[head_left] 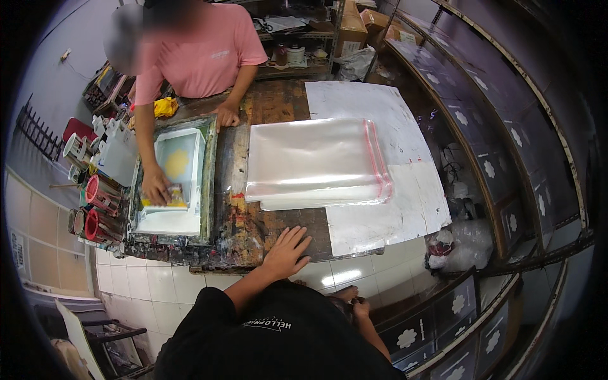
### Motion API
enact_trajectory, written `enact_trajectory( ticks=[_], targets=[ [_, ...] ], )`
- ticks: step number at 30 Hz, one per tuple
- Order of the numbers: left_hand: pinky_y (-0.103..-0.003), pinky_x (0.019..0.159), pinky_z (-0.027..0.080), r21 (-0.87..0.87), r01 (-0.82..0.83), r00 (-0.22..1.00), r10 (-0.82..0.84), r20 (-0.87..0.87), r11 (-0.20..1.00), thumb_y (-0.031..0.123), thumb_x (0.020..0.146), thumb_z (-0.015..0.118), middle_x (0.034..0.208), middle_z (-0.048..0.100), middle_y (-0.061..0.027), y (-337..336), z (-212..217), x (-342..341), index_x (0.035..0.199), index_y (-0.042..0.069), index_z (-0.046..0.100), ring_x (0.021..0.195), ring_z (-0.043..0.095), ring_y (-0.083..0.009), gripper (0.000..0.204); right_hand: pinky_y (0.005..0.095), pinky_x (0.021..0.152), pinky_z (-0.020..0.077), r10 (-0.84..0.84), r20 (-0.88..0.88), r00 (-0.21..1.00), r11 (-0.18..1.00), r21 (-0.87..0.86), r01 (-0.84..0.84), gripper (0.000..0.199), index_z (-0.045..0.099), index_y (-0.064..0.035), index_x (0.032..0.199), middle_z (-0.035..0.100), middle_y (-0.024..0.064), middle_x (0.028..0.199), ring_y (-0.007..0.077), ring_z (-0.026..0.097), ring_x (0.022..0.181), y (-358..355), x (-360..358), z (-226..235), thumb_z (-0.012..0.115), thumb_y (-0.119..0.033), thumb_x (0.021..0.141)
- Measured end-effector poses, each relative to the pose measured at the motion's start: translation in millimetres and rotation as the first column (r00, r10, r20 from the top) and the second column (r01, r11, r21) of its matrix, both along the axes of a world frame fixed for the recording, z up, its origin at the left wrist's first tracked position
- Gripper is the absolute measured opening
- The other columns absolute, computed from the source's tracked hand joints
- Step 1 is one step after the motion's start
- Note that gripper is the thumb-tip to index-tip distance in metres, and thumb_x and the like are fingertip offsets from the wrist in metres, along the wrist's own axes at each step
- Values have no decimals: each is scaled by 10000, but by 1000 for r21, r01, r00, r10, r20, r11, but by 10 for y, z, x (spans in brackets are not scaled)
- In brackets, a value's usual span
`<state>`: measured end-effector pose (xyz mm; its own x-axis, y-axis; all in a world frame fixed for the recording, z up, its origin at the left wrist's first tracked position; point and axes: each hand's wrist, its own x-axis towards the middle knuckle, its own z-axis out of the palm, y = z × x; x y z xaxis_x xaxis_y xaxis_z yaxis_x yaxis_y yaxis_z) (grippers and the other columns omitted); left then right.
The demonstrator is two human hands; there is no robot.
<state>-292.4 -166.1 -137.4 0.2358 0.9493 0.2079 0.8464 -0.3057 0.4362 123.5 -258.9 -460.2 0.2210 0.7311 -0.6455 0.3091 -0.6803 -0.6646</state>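
My left hand [287, 253] lies flat on the near edge of the paint-stained wooden table [244, 221], fingers spread, holding nothing. Just beyond its fingertips is a stack of clear plastic bags [310, 158] with red-lined edges, apart from the hand. Low beside my body hangs my right hand [361, 308]; its fingers are too small and dark to read. Across the table a person in a pink shirt [215, 47] presses a yellow-edged squeegee [177, 196] onto a framed printing screen [208, 183]. That person's other hand [227, 114] rests by the frame's far corner.
White sheets [411, 196] lie under the bags' right side. Red ink pots [101, 225] and a white jug [119, 152] crowd the table's left edge. Metal racks with dark panels [487, 168] stand along the right. A yellow cloth [166, 107] sits at the far left.
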Motion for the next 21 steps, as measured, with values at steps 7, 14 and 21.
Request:
enact_trajectory(
  ticks=[7, 14, 21],
  targets=[
    [-525, 1181, 242, 50, 13, 999, -10, -45, 999, 341, 906, 644, 1463, 435, -232, 1, 37, -10, 1347, 13, 535, 1396, 361, -379, 561, 388, 836, 548, -124, -158, 980, 987, -119, 106, 311, 656, 57, 1126, 704, 233, 1048, 302, 690, 986, 117, -579, 758, 673, -150, 895],
    [-519, 1181, 244, 58, 18, 999, -16, -31, 998, 345, 905, 642, 1459, 438, -233, 3, 1, -21, 1342, 11, 538, 1389, 367, -379, 560, 368, 745, 555, -60, -116, 991, 994, -97, 49, 465, 491, 66, 1360, 660, 209, 1079, 301, 697, 903, -264, -354, 813, 579, -121, 943],
    [-515, 1181, 245, 89, 13, 1000, -11, -20, 996, 350, 910, 633, 1460, 440, -232, -5, -39, -24, 1339, 4, 543, 1393, 363, -377, 559, 390, 820, 529, 148, 157, 976, 982, -143, -126, 355, 622, 110, 1167, 690, 230, 1074, 266, 670, 987, -518, -552, 1379, 609, -135, 911]
  ],
)
